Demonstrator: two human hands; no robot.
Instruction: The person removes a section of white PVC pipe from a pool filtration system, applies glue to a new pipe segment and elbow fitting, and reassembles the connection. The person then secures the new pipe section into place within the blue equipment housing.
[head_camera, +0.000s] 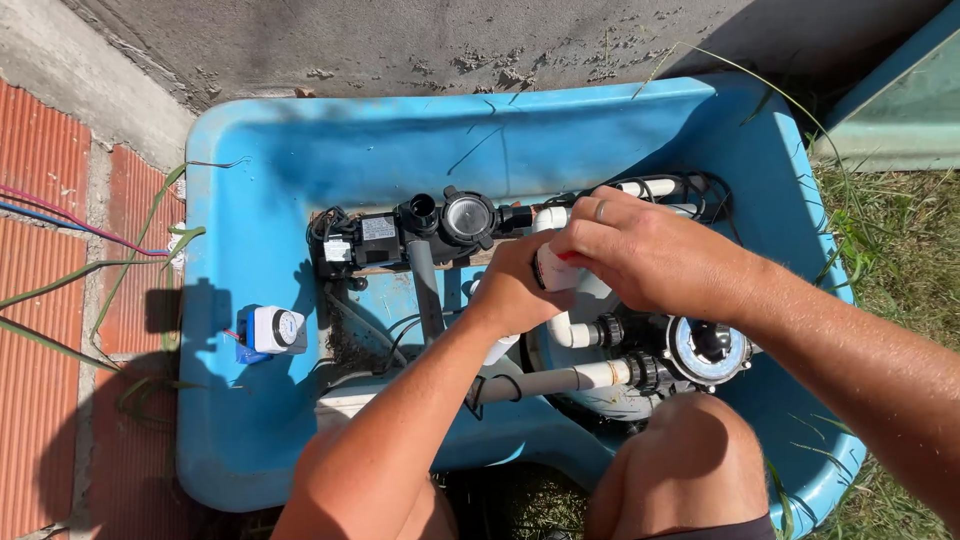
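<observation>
Both my hands meet over a white pipe valve (553, 272) with a red part, in the middle of a blue plastic housing (250, 420). My left hand (515, 290) wraps the valve from the left. My right hand (640, 255), a ring on one finger, closes on it from above and the right. Left of them sits a black pump (400, 235) with a clear round lid (467, 216). White pipes (580, 378) run under my hands to a black multiport valve head (706, 348) on a filter tank.
A white and blue dial timer (270, 331) sits on the housing's left ledge, with red and blue wires (80, 228) leading off over red brick paving. My bare knee (690, 460) is at the front. Concrete wall behind, grass to the right.
</observation>
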